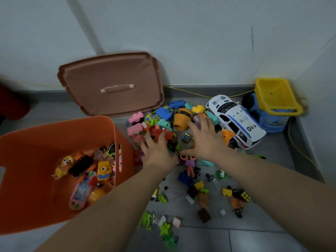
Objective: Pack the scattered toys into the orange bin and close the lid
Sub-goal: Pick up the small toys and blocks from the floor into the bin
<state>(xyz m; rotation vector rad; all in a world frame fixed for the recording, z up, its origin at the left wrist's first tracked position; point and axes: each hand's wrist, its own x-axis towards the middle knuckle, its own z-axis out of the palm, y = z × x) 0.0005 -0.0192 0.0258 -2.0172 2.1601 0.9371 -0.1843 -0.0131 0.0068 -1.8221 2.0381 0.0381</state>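
Observation:
The orange bin (23, 142) stands open at the left, with several toys lying in its bottom. Its brown lid (111, 84) leans against the wall behind it. A heap of small plastic toys (163, 117) covers the floor right of the bin. My left hand (156, 151) rests on the heap's near left side, fingers spread over red pieces. My right hand (205, 139) lies flat on the heap's right side, fingers spread, beside a small puzzle cube (187, 137). Neither hand visibly holds anything. A white police car (236, 120) lies right of the heap.
A blue and yellow toy dump truck (274, 104) stands in the right corner against the wall. Loose blocks, small cars and green figures (200, 193) lie scattered on the grey tiles nearer to me. A yellow cord (200, 95) runs along the skirting.

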